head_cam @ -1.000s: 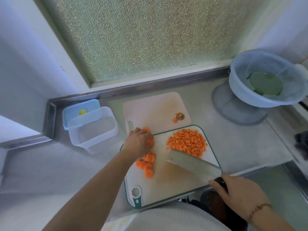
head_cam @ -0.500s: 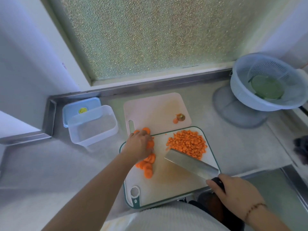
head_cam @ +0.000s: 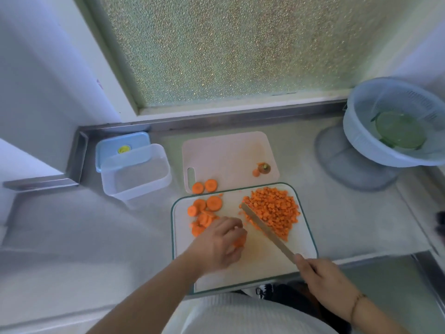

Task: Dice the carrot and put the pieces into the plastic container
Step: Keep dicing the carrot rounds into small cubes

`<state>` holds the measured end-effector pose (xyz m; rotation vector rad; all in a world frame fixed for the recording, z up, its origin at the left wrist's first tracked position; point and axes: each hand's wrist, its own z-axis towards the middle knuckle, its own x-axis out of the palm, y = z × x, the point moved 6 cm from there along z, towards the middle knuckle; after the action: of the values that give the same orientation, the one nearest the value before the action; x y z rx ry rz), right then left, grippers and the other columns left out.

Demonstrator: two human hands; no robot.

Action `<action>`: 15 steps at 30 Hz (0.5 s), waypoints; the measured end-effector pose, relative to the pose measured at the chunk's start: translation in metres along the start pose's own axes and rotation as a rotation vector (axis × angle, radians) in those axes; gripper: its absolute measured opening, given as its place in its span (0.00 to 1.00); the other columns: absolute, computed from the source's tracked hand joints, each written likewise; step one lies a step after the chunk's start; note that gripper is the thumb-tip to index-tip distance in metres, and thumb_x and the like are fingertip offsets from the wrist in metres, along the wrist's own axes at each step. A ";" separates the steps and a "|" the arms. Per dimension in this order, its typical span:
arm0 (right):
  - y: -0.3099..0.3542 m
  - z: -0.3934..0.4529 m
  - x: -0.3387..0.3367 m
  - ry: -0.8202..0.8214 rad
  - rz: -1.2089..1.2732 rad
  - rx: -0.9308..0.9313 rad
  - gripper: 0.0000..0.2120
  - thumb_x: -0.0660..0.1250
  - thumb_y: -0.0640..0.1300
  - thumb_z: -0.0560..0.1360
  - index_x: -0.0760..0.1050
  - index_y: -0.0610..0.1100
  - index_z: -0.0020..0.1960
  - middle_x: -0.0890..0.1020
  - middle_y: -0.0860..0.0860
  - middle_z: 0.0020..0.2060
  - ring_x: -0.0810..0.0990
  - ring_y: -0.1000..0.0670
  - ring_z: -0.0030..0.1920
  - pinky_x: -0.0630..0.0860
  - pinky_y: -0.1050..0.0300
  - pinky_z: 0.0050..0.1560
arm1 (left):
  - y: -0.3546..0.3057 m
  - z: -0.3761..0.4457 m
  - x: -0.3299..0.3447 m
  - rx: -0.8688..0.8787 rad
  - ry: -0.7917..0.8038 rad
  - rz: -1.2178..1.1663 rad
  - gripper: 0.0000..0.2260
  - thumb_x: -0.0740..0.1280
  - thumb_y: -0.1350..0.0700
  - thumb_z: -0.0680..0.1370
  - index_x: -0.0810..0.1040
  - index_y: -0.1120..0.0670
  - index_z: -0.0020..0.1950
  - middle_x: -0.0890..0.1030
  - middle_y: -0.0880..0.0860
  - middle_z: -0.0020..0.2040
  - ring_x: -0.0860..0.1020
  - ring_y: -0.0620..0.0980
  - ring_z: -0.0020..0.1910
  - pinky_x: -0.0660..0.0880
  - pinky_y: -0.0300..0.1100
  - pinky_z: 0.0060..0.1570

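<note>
A white cutting board with a green rim (head_cam: 304, 239) lies at the counter's front edge. A heap of diced carrot (head_cam: 274, 210) covers its far right part, and round carrot slices (head_cam: 204, 210) lie at its far left. My left hand (head_cam: 220, 244) grips a few carrot slices near the board's middle. My right hand (head_cam: 322, 276) holds the knife (head_cam: 267, 231) by its handle, with the blade lying edge-on along the near side of the diced heap. The clear plastic container (head_cam: 136, 174) stands to the left, with nothing in it.
A blue lid (head_cam: 121, 150) lies behind the container. A second white board (head_cam: 228, 157) carries the carrot stub (head_cam: 263, 168) and two slices (head_cam: 204, 186) at its near edge. A pale blue colander bowl (head_cam: 395, 121) stands far right. A frosted window backs the counter.
My left hand moved from the board's far left toward its middle, taking a few slices and uncovering the others. The knife turned and swung up against the diced heap.
</note>
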<state>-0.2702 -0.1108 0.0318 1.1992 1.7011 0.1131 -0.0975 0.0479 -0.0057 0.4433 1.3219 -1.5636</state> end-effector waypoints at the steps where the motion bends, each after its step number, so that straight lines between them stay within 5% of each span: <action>1: -0.001 0.004 0.003 0.044 -0.008 -0.002 0.28 0.47 0.71 0.69 0.60 0.47 0.28 0.64 0.53 0.20 0.64 0.55 0.24 0.60 0.62 0.28 | -0.006 -0.005 0.011 -0.004 -0.020 0.010 0.11 0.71 0.55 0.74 0.80 0.57 0.55 0.79 0.56 0.55 0.77 0.54 0.49 0.75 0.45 0.50; 9: -0.028 0.025 0.014 0.297 -0.112 -0.043 0.29 0.47 0.70 0.71 0.64 0.46 0.30 0.70 0.50 0.25 0.69 0.54 0.27 0.68 0.56 0.34 | -0.020 -0.028 0.042 -0.337 -0.240 0.099 0.10 0.71 0.51 0.77 0.82 0.57 0.52 0.80 0.53 0.54 0.77 0.53 0.49 0.74 0.47 0.50; 15: -0.036 0.044 0.002 0.270 -0.025 -0.009 0.31 0.45 0.72 0.69 0.65 0.46 0.28 0.71 0.51 0.21 0.70 0.56 0.23 0.71 0.56 0.33 | -0.038 -0.038 0.056 -0.387 -0.305 0.114 0.07 0.73 0.59 0.78 0.82 0.60 0.53 0.80 0.56 0.55 0.79 0.57 0.50 0.76 0.52 0.52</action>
<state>-0.2599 -0.1469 -0.0110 1.1966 1.9465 0.2776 -0.1653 0.0533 -0.0423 0.0341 1.2949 -1.1888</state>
